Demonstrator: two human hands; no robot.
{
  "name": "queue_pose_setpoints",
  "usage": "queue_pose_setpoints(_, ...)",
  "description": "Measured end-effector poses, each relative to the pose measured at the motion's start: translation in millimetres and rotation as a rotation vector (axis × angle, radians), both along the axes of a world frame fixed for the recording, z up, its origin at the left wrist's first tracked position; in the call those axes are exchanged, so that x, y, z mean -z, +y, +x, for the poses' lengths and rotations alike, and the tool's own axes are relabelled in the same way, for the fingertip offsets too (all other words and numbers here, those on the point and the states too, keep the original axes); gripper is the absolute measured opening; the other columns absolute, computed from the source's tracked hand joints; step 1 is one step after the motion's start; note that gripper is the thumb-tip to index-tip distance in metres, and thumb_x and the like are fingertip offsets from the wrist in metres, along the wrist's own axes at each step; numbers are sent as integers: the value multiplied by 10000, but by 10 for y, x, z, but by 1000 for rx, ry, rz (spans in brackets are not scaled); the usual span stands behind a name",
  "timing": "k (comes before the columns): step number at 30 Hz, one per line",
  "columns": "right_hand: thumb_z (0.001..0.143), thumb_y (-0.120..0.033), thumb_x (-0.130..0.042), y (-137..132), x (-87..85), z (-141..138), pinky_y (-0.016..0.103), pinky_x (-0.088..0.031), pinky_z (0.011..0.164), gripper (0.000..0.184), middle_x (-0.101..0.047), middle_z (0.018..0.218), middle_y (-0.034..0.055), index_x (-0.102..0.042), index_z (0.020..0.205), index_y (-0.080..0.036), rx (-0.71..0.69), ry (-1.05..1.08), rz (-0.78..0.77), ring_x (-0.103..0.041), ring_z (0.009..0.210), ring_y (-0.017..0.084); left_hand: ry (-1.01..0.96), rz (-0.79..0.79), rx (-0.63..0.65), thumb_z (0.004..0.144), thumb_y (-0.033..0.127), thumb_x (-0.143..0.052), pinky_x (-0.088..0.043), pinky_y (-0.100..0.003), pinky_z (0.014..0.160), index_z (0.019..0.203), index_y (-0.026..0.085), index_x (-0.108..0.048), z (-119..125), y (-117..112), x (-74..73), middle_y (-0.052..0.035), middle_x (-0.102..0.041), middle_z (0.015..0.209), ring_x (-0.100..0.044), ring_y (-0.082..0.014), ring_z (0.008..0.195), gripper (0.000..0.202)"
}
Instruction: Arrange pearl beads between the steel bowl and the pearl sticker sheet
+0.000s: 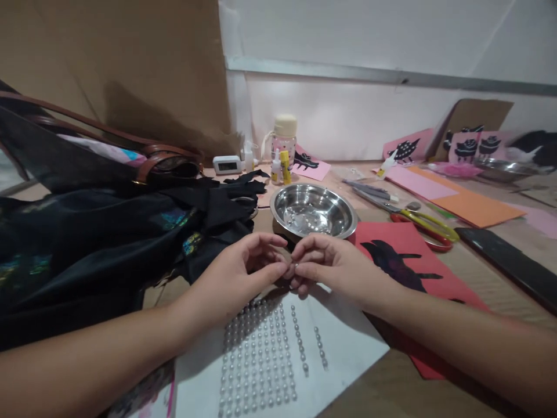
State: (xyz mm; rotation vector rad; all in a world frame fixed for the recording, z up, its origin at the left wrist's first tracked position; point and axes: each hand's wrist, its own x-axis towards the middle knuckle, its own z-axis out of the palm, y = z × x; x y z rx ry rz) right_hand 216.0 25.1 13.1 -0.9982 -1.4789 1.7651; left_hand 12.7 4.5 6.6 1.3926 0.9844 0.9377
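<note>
My left hand (pixel 256 267) and my right hand (pixel 326 264) meet fingertip to fingertip above a white sheet (pixel 348 342). Thumbs and index fingers are pinched together on both. A tiny pale speck shows between the fingertips, too small to name. On the sheet lies a block of stick-on pearls (pixel 256 360) in rows, with two separate short strips to its right. Just beyond my hands stands a shiny steel bowl (pixel 278 212) with small bits in it. Red paper (pixel 391 232) bearing a black cut-out shape (pixel 391 264) lies beside my right forearm.
Black cloth (pixel 108 244) and a bag with brown straps (pixel 152 165) fill the left side. Small glue bottles (pixel 275 167) and a pink bottle (pixel 285 136) stand behind the bowl. Scissors (pixel 418 220), a dark phone-like slab (pixel 509 261) and orange paper (pixel 470 197) lie right.
</note>
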Motion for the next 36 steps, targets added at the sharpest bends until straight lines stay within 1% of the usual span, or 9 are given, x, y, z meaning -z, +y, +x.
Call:
queue_pose_setpoints(3, 751, -298, -814, -46, -12, -22, 270, -540, 593, 207, -709, 654, -6, -643, 792, -188, 24, -19, 46, -661, 578, 124, 42, -16, -30, 809, 287, -728, -563, -306, 770, 1101, 194, -619, -2, -7, -3, -15, -730, 896, -707, -176, 844, 325)
queue_pose_setpoints(6, 774, -303, -786, -72, -15, -29, 274, -534, 581, 157, -706, 663, 2, -685, 795, -184, 40, -31, 94, -642, 576, 122, 54, -39, -25, 782, 299, -742, -569, -318, 758, 1118, 191, -639, -2, -8, -11, -30, -746, 911, -717, -196, 851, 367)
queue_pose_setpoints(12, 773, -215, -765, -94, -8, -29, 255, -542, 609, 67, -713, 693, -7, -707, 798, -193, 47, -31, 119, -653, 612, 110, 60, -15, -35, 794, 299, -736, -571, -312, 745, 1121, 198, -647, 2, 0, -25, -19, -748, 860, -725, -189, 812, 354)
queue_pose_setpoints(17, 746, -255, -813, -51, -29, -16, 267, -568, 607, 159, -728, 715, -6, -676, 798, -190, 59, 75, 3, -675, 600, 117, 12, 13, -24, 777, 289, -747, -595, -339, 772, 1118, 195, -640, 20, 1, -7, -30, -745, 909, -729, -202, 850, 370)
queue_pose_setpoints(21, 743, -289, -840, -13, -17, 14, 241, -578, 623, 213, -755, 758, 7, -676, 834, -188, 69, 200, -57, -699, 644, 115, 36, 19, -7, 777, 278, -738, -600, -339, 774, 1114, 199, -636, 32, -5, -22, -28, -753, 913, -732, -203, 853, 361)
queue_pose_setpoints(26, 744, -288, -849, -26, -6, -15, 220, -585, 646, 210, -766, 757, 3, -685, 827, -185, 72, 230, -22, -705, 639, 98, 64, 45, 11, 797, 269, -736, -585, -321, 799, 1132, 213, -631, 60, -37, -64, -4, -760, 882, -735, -186, 838, 355)
queue_pose_setpoints(30, 726, -292, -858, -54, -37, -44, 270, -606, 695, 222, -768, 764, 3, -679, 813, -193, 125, 208, 22, -719, 665, 121, 121, 82, -28, 811, 258, -725, -573, -311, 782, 1126, 206, -648, 94, -92, -81, 0, -745, 846, -722, -179, 821, 328)
queue_pose_setpoints(33, 741, -300, -843, -79, -66, -33, 288, -603, 730, 213, -768, 788, 9, -677, 826, -198, 155, 208, 60, -717, 693, 125, 151, 123, -30, 831, 270, -709, -565, -309, 770, 1134, 194, -634, 71, -117, -134, -10, -739, 857, -713, -179, 813, 321)
queue_pose_setpoints(36, 762, -304, -822, -100, -78, -10, 281, -592, 713, 197, -759, 789, 5, -671, 839, -203, 203, 209, 123, -707, 694, 120, 209, 249, -83, 866, 297, -702, -548, -310, 798, 1184, 199, -604, 19, -53, -288, -6, -733, 863, -706, -175, 827, 347)
